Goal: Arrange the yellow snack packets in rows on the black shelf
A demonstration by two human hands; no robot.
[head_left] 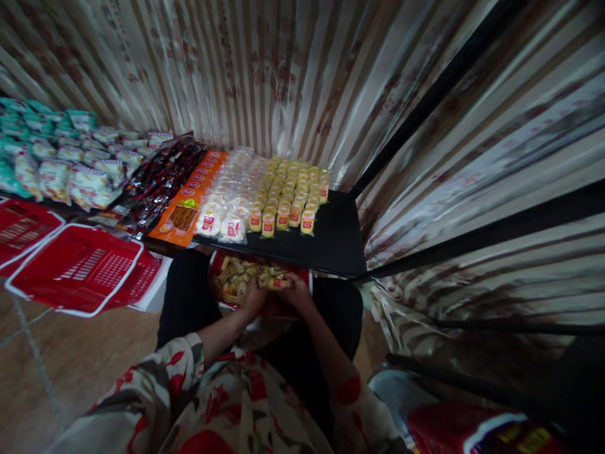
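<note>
1. Fingers of the left hand (255, 297): bent down among small wrapped snacks (231, 277) in a red basket (278, 308). From where I stand I cannot tell whether they grip one.
2. Fingers of the right hand (299, 291): closed around a yellow wrapped piece (278, 284), which lies crosswise just above the basket's contents, its near end pointing at the left fingers. Gap between the two hands: narrow.
3. Directly below the fingers, the basket sits between the person's dark-clad knees (184, 302). Patterned sleeves (155, 375) reach back from both wrists.
4. Just beyond the fingers, the edge of a black table (338, 236). Ahead of them on it: yellow packets (283, 195) in close rows, red labels visible on the front ones.
5. Ahead and slightly left of the fingers: round white packets (222, 208), touching the yellow rows. Next, further left: an orange bag (182, 217), then a heap of dark packets (161, 183).
6. Far left of the fingers: white packets with printed fronts (92, 183), teal ones (35, 123) behind. Below these, a red carrier with a white handle (94, 265).
7. Well beyond the fingers: a striped curtain (283, 82). To their right, a black pole (435, 101) slants upward. Print on the small labels is too blurred to read.
</note>
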